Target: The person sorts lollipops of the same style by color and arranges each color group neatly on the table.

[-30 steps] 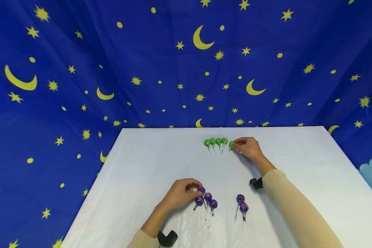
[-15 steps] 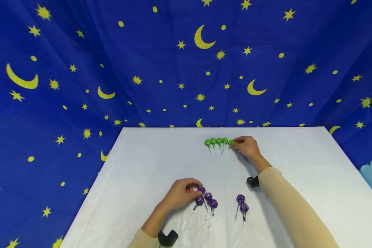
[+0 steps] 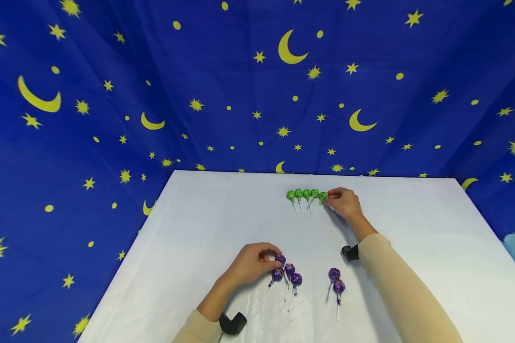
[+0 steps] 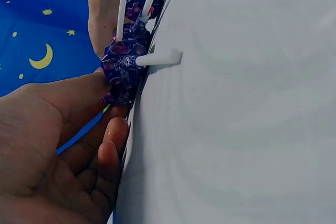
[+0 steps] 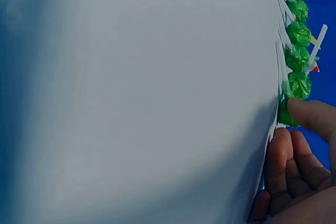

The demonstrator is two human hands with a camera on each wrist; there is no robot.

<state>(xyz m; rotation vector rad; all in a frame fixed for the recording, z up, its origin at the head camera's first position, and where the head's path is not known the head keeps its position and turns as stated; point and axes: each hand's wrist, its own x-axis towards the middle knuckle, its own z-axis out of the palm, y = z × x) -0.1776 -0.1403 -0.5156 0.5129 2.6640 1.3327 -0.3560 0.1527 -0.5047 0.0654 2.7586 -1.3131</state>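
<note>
Along the back of the white table [image 3: 223,214], several green lollipops [image 3: 299,193] lie side by side with their sticks toward the front. My right hand [image 3: 344,204] pinches the rightmost green lollipop [image 3: 323,196] by its head; the right wrist view shows the thumb over that green head [image 5: 287,114]. Nearer the front, my left hand [image 3: 250,263] holds the rearmost purple lollipop [image 3: 280,259] between thumb and forefinger. Several more purple lollipops [image 3: 296,279] lie close by it. In the left wrist view the purple wrappers [image 4: 126,61] overlap, so single candies are hard to separate.
Two purple lollipops [image 3: 338,286] lie apart, right of the left-hand cluster. Black devices [image 3: 233,324] sit at both wrists. A blue curtain [image 3: 240,85] with yellow moons and stars stands behind and beside the table.
My right hand has moved slightly left with its green lollipop, narrowing the gap to the others in the row. My left hand stays in place. The head view has tilted a little.
</note>
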